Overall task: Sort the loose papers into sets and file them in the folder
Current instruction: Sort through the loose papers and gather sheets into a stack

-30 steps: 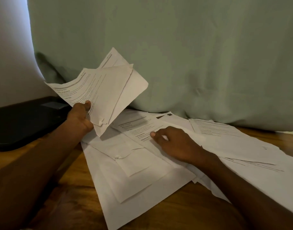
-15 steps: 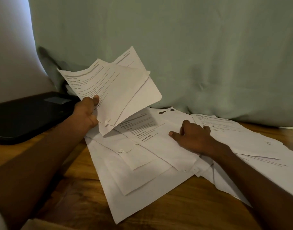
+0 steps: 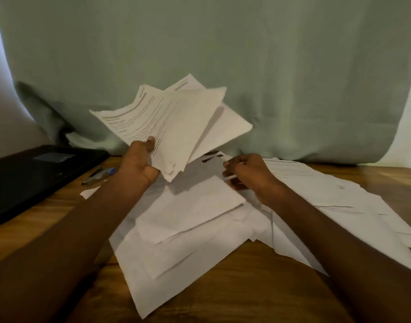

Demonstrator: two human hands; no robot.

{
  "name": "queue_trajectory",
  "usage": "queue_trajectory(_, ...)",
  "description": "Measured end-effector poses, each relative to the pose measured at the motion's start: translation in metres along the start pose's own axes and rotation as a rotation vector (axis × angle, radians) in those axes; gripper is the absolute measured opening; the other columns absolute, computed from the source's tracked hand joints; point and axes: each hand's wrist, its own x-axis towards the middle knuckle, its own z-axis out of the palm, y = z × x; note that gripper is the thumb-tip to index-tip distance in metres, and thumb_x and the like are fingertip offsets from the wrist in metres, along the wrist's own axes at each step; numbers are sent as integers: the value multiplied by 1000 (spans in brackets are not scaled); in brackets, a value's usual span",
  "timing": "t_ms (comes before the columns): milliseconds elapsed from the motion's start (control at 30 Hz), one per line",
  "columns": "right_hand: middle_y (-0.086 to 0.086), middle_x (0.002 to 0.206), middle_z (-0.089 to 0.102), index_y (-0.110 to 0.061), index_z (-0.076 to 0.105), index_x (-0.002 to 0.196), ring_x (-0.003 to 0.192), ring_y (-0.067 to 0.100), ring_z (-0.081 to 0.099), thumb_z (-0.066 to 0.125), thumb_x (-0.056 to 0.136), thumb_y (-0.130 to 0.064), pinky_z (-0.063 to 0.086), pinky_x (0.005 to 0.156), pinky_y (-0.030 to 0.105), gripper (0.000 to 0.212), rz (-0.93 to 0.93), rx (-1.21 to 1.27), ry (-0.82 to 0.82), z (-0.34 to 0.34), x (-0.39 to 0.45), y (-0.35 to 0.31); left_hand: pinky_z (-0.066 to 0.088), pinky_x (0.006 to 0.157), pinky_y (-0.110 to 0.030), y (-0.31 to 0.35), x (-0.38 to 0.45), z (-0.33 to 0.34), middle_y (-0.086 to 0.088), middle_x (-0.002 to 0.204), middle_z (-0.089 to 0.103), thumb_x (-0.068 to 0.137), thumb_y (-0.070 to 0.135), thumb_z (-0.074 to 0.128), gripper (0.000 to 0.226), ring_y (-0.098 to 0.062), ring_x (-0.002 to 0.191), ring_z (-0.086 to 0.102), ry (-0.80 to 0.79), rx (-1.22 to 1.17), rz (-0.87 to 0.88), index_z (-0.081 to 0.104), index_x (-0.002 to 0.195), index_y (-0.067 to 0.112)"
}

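I have a fanned sheaf of printed sheets (image 3: 176, 127) raised off the table, gripped at its lower corner in my left hand (image 3: 139, 164), thumb lying on the top page and fingers curled beneath; the pages tilt up and away toward the curtain, with lines of text visible on the top sheet. Below and to the right of it, the loose papers (image 3: 193, 220) lie spread in overlapping layers across the wooden table (image 3: 246, 294), some face down, some showing print, reaching out to the right edge of my view. My right hand (image 3: 248, 173) sits on that spread, fingers curled and pinching the edge of one sheet, which shows as a thin white strip just under the knuckles. The black folder (image 3: 36, 173) lies flat at the left of the table, well apart from the spread, shut as far as I can tell, with a pale label on its cover. Between the folder and my left wrist lies a pen (image 3: 99, 174) with a blue part, and just beside it a small paper scrap (image 3: 89, 192). A pale green curtain (image 3: 246, 66) hangs behind everything.
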Motion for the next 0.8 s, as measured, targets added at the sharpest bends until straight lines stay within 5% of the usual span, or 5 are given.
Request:
queue_trajectory(133,1,93,77,-21,77,87,90,22,73,66,86,-12,59,85,38,14,-166,-435,174,-45,13,2,58,82,-41,-22,1,42,-7,97,69,105,2,49,20,-23,80,65,40,-27,-50,67,105,10)
queue_trajectory(300,-14,106,64,-25,72,115,97,5,58,67,96,-32,35,68,5,21,-123,-738,-183,-82,-8,39,63,73,-46,-79,-2,46,-13,105,73,100,-2,55,23,-29,86,70,43,25,-195,71,115,6)
queue_trajectory(400,-12,115,61,-26,66,124,100,3,55,62,99,-39,39,81,17,28,-167,-786,-186,-90,-2,52,57,79,-50,-76,-1,37,-12,104,72,103,2,52,20,-30,91,68,42,16,-238,71,109,8)
queue_trajectory(667,-8,115,69,-27,71,110,107,15,61,64,94,-25,50,97,37,18,-281,-782,-6,-70,9,55,60,53,-35,-19,22,-22,0,93,75,103,5,52,20,-18,74,74,140,-47,-114,67,109,16)
queue_trajectory(800,-8,116,71,-27,71,114,105,15,64,63,96,-37,50,93,35,23,-367,-698,46,-35,5,34,57,95,-43,-19,29,-35,-7,103,71,104,-1,45,26,-23,91,69,134,-94,-88,67,109,12)
